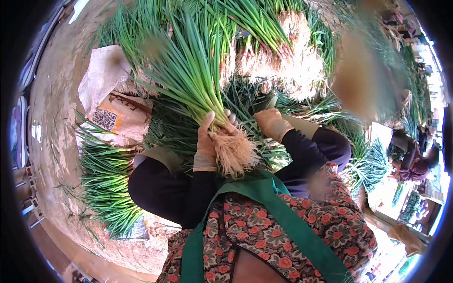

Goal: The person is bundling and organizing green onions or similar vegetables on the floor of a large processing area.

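My left hand [205, 144], in a pale glove, is wrapped round the lower stalks of a bunch of green onions [193, 70]. The long green leaves fan away from me, and the bushy pale roots [234, 150] hang toward my lap. To the right of the bunch, my right hand [273, 124], also gloved, is closed and apart from it. A small grey-green tip [272, 102] sticks up beyond its fingers; what it belongs to I cannot make out. Dark green leaves [177, 120] lie beneath and around both hands.
Ahead lie piled green onions [264, 28] with matted roots [278, 66]. More bundles [108, 181] lie at left beside a printed sack [123, 115] with a QR code. At far right another person [415, 162] sits near more onions [373, 162]. Brown blurs spot the lens.
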